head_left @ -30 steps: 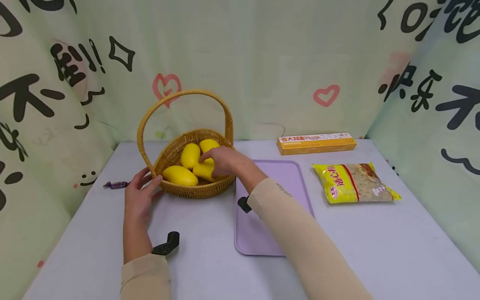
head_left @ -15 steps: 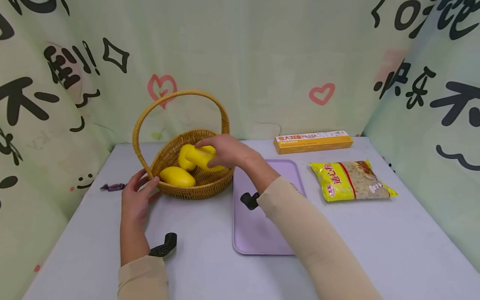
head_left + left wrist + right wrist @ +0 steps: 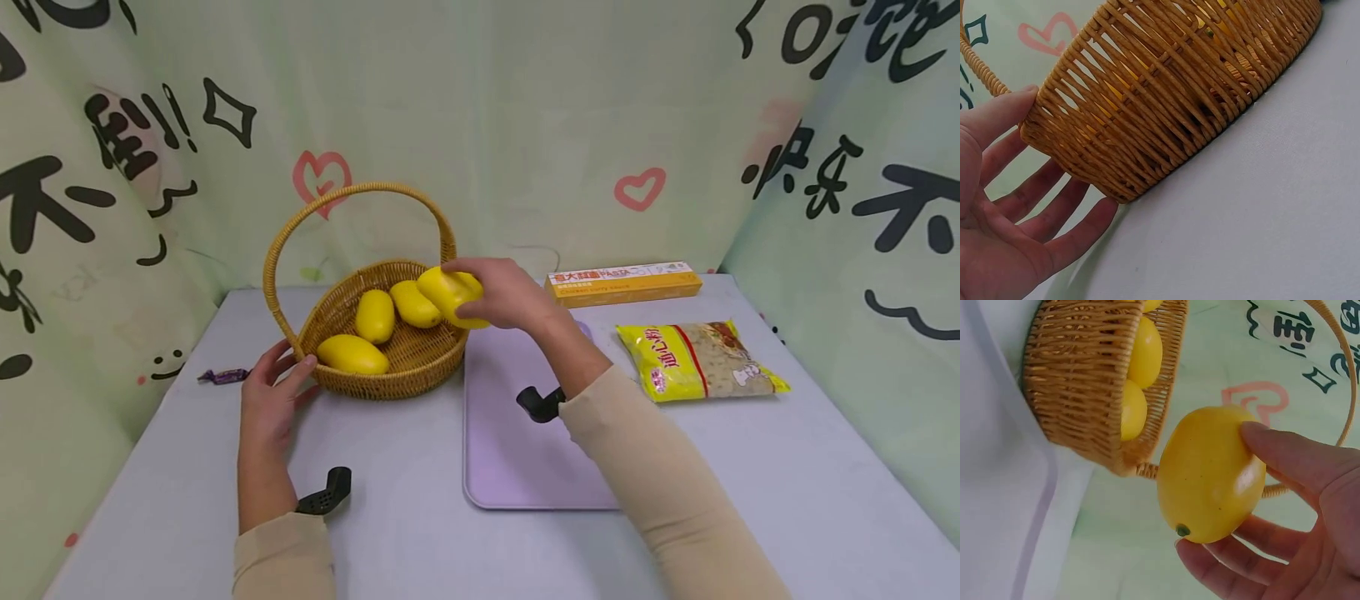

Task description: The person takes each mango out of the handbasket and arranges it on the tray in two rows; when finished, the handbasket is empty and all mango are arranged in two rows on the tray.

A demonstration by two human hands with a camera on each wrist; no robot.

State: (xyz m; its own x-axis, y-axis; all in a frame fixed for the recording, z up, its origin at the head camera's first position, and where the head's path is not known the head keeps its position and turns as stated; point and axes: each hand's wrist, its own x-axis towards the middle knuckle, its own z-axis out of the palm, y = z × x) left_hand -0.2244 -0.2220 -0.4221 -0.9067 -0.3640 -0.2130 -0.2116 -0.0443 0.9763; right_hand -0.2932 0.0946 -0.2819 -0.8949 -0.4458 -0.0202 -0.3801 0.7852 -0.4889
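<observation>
purple tray was partly hidden behind the right sleeve, basket was cut off atop the left wrist view, markings on the purple wrapper were illegible

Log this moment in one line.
right hand: holds yellow oval fruit | left hand: grips brown wicker basket | inside: three more yellow fruits

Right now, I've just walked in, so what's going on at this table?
A person is handling yellow fruit at a wicker basket. Their right hand grips one yellow fruit, held up by the basket's right side, while their left hand holds the basket's left edge. Three more fruits lie inside. A purple tray lies to the basket's right, under the right forearm; farther right are a yellow packet and an orange box.
</observation>
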